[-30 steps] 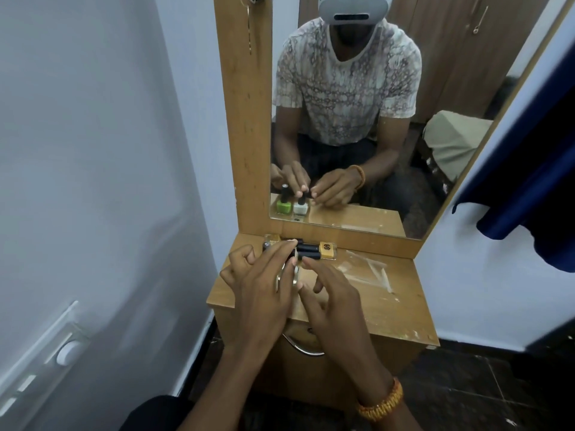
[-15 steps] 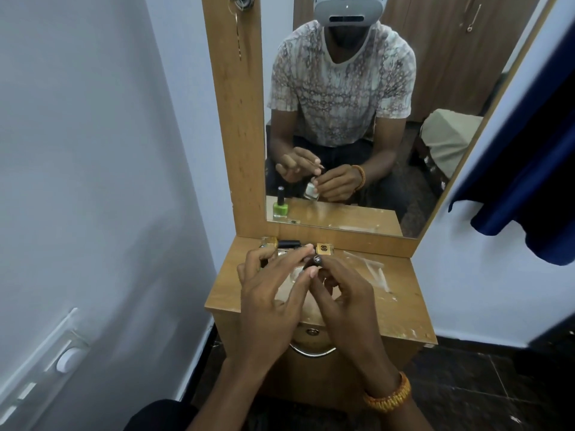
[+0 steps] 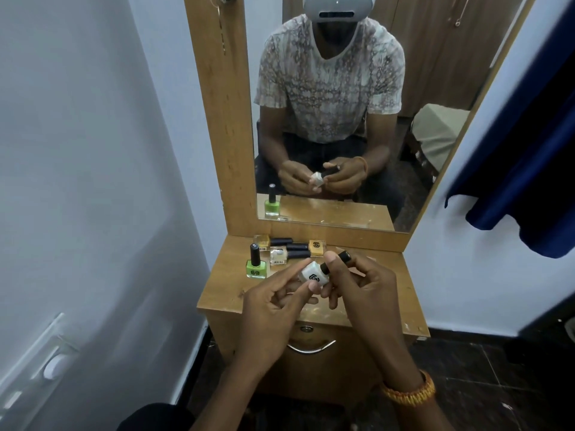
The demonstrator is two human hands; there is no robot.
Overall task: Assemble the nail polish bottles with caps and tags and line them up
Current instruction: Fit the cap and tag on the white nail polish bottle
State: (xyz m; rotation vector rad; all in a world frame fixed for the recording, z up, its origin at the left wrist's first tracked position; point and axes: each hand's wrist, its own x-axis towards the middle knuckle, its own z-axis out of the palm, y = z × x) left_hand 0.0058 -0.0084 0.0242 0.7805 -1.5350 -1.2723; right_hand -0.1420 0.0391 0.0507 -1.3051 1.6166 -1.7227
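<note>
- Left hand [image 3: 273, 309] up above the wooden table [image 3: 401, 293], thumb and first finger pinching the white bottle [image 3: 312, 274] by its glass body.
- White bottle tipped over on its side in the air, between the two hands, black mark on its front facing up.
- Right hand [image 3: 364, 290] just beside the left hand, fingers curled round the black cap [image 3: 337, 260] of the white bottle.
- Black cap sticking out past the right thumb, pointing up and away; cannot tell if screwed tight or loose.
- Orange band [image 3: 410, 391] round the right wrist.
- Green bottle [image 3: 256, 265] standing up on the table, just past the left hand's fingertips and a bit to the left, black cap on, not touched.
- Farther away than both hands, near the mirror [image 3: 342, 119]: three more bottles lying flat on the table.
- Left yellow bottle [image 3: 262, 241] lying at the back, behind the green bottle.
- Pale bottle [image 3: 279, 255] lying just beyond the left hand's fingertips, dark cap pointing right.
- Right yellow bottle [image 3: 317, 247] lying just past the right thumb, dark cap pointing left.
- Caps of the three flat bottles close together in the middle, looking like touching.
- Metal drawer handle [image 3: 311, 348] under the hands, on the front of the table.
- Both hands and the white bottle also showing in the mirror.
</note>
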